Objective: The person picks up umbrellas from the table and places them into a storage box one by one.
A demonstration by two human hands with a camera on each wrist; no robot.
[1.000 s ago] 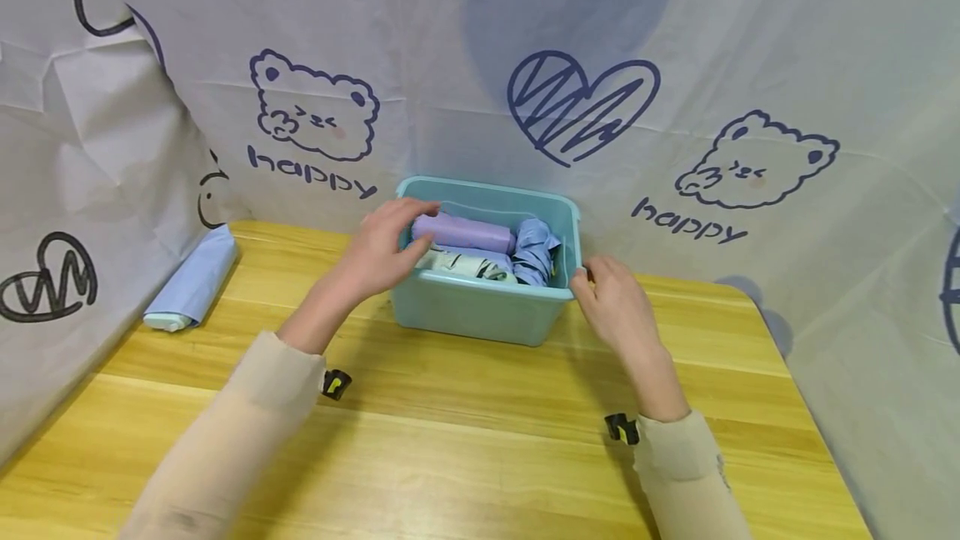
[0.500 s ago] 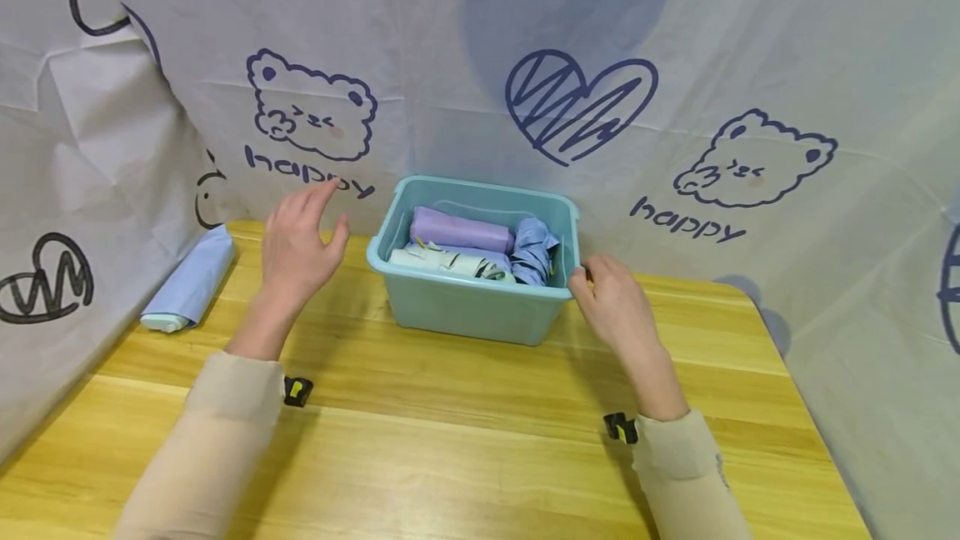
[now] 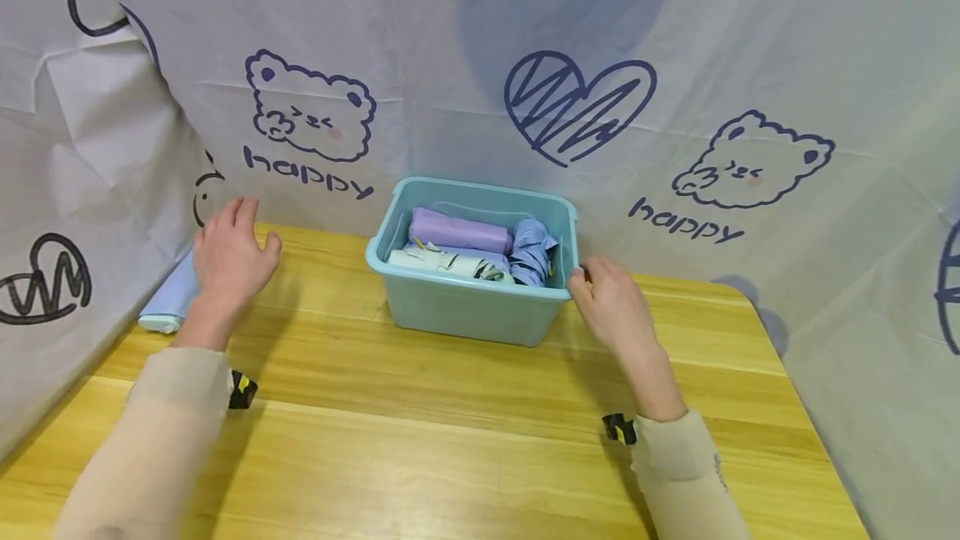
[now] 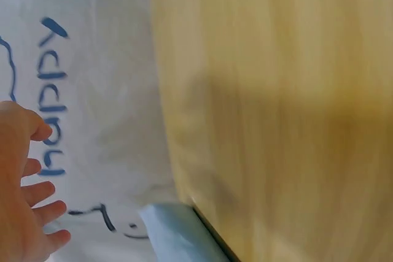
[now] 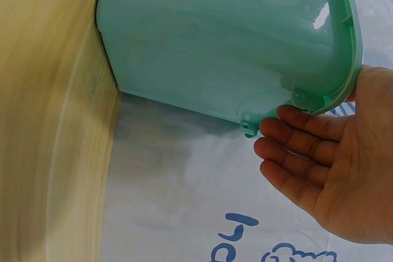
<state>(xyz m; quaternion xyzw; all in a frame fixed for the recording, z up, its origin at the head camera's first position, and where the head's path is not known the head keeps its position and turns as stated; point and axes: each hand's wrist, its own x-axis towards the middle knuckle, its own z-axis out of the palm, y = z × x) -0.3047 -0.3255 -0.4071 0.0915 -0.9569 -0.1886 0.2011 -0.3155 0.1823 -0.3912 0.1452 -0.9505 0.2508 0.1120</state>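
In the head view a light-blue plastic bin (image 3: pixel 465 307) stands on the table against the backdrop. My right hand (image 3: pixel 617 302) grips its right rim, thumb on top and fingers beneath, as the right wrist view also shows at the bin's underside rim (image 5: pixel 353 59). Inside lie a purple roll (image 3: pixel 459 230), a pale-green patterned roll (image 3: pixel 442 261) and a crumpled blue bundle (image 3: pixel 532 252). At the far left lies a blue roll (image 3: pixel 171 294) with a pale end, partly hidden behind my left hand (image 3: pixel 232 257). That hand holds nothing, its fingers spread above the roll.
The wooden table (image 3: pixel 420 440) runs to rounded corners at the back right. A white fabric backdrop (image 3: pixel 442 40) with printed bears and hearts hangs behind it and along the left side. A black strap piece (image 3: pixel 242 390) sticks out from the left sleeve.
My left hand has left the bin and moved left, over to the blue roll, with nothing in it. The right hand has stayed at the bin's rim.
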